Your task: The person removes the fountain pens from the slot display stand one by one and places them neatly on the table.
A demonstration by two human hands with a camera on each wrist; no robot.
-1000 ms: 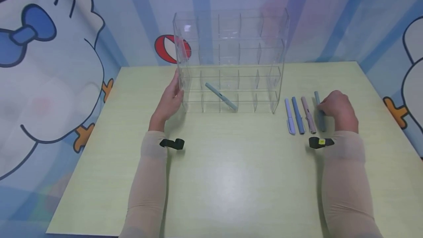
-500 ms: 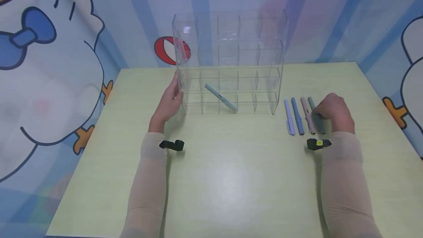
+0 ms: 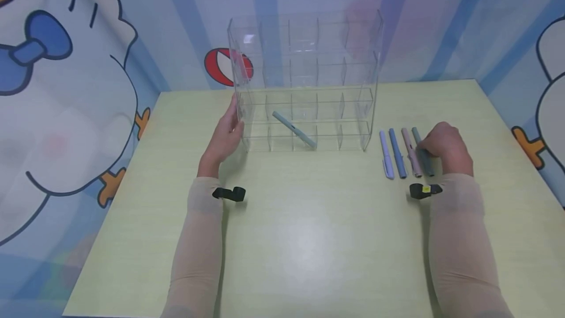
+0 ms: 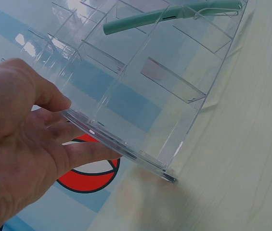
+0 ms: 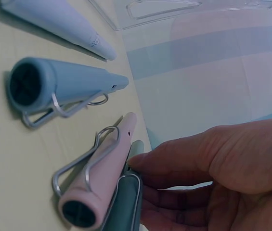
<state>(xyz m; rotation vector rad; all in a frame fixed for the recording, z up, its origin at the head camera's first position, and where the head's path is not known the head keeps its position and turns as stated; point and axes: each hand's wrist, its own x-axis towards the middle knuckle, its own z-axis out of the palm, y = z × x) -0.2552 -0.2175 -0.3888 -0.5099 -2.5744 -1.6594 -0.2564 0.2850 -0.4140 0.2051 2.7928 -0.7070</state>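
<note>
My left hand (image 3: 223, 136) holds the left side wall of a clear acrylic organizer (image 3: 304, 93), thumb on one face and fingers on the other, as the left wrist view (image 4: 30, 139) shows. A light green pen (image 3: 293, 129) lies slanted in the organizer's lower part. At the right my right hand (image 3: 448, 147) pinches a dark green pen (image 3: 427, 163) on the table. In the right wrist view thumb and fingers meet at the pen's side, and its clip (image 5: 131, 179) touches or nearly touches the pink pen (image 5: 99, 185).
Left of the dark green pen lie a pink pen (image 3: 412, 153), a blue pen (image 3: 398, 154) and a lavender pen (image 3: 386, 156), side by side. The pale table (image 3: 309, 239) ends at a cartoon-patterned backdrop (image 3: 185, 23) behind the organizer.
My right hand has shifted left with the dark green pen, which now lies slanted close to the pink one. The left hand and organizer keep their place.
</note>
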